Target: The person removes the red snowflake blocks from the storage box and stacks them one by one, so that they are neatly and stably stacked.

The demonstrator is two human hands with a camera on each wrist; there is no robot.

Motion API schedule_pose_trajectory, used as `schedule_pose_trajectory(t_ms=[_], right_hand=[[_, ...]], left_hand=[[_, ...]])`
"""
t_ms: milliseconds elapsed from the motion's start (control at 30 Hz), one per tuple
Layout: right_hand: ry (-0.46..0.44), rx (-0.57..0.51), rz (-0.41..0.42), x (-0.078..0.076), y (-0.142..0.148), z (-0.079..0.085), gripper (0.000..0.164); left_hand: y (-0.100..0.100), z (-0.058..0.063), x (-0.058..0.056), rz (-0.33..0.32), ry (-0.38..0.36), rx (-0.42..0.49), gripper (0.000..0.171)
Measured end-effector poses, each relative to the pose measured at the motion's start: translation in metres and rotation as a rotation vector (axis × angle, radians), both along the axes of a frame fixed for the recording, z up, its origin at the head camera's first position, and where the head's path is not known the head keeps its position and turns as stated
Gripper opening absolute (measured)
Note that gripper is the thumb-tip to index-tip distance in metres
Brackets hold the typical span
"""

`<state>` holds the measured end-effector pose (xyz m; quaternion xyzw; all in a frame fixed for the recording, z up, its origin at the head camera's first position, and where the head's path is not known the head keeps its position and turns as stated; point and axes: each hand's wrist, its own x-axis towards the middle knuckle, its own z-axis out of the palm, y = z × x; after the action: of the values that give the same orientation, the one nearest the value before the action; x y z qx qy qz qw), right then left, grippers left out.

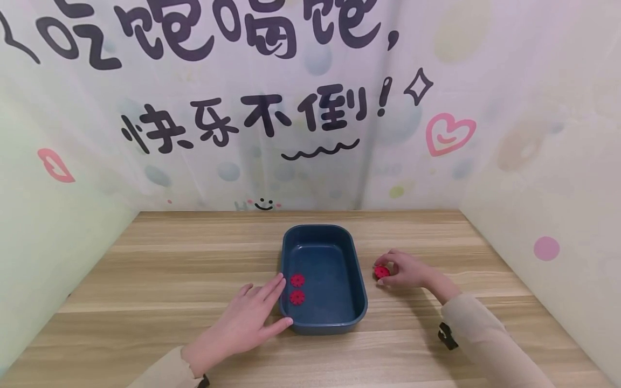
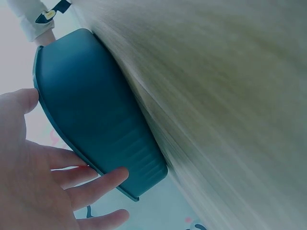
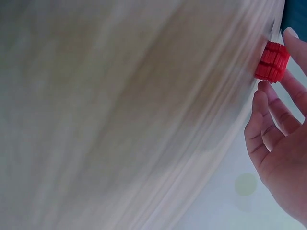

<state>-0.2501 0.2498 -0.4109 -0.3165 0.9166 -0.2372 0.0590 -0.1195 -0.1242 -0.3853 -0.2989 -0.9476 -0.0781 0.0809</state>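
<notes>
A deep blue rectangular tray [image 1: 324, 315] stands on the table, with two red notched discs [image 1: 297, 297] lying flat inside near its left wall. My left hand [image 1: 247, 318] rests against the tray's left side. In the left wrist view its fingers are fairly straight, and the thumb and fingertips touch the rim and outer wall of the tray [image 2: 96, 105]. To the right of the tray, my right hand [image 1: 402, 270] pinches a small stack of red notched discs [image 3: 272, 62] between thumb and fingers, at the tabletop. How many are stacked cannot be told.
The wood-grain table [image 1: 194, 253] runs back to a white printed curtain [image 1: 310, 178] with black lettering. Pale walls stand at left and right. A dark band [image 1: 447, 336] is on the right sleeve.
</notes>
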Motion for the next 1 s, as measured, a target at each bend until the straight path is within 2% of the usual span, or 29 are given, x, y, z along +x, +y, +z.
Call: schedule_pose_trajectory(t_ms=[1000], right_hand=[[0.012,-0.021,-0.015,0.0014,0.0014,0.0013,0.031]], left_hand=[[-0.0014,-0.0014,-0.0009,-0.001,-0.010,-0.011,0.073]])
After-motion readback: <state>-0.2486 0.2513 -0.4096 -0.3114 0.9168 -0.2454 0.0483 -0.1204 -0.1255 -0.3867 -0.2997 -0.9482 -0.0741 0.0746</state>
